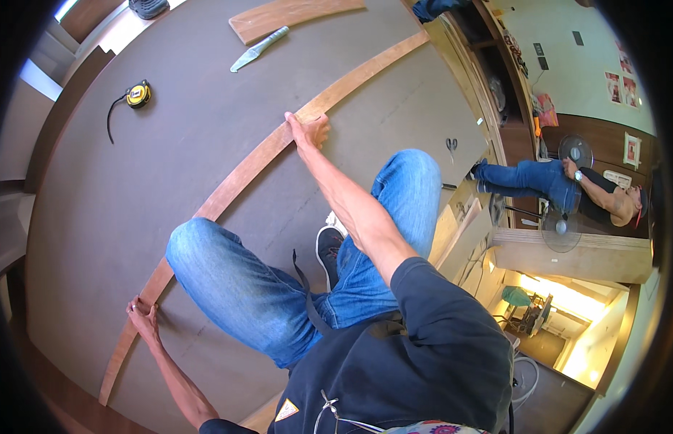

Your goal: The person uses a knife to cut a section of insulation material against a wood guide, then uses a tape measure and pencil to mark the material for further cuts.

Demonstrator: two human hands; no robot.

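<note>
A long, thin wooden strip [242, 173] runs diagonally across the grey-brown surface [185, 152], from the lower left to the upper right; the wide lens makes it look curved. My left hand [142, 317] grips the strip close to its lower-left end, with the fingers curled over its edge. Farther up, my right hand [307, 132] is closed around the strip, thumb lying on top and fingers bent at the near edge. Part of the strip passes beside my left knee. I am seated on the surface with both knees raised.
Beyond the strip lie a yellow-black tape measure [138, 95], a pale green-grey knife-shaped tool [259, 50] and a wider wooden board [293, 18]. Scissors [451, 144] rest right of my knee. Another person [539, 181] stands at the right near a fan [576, 150].
</note>
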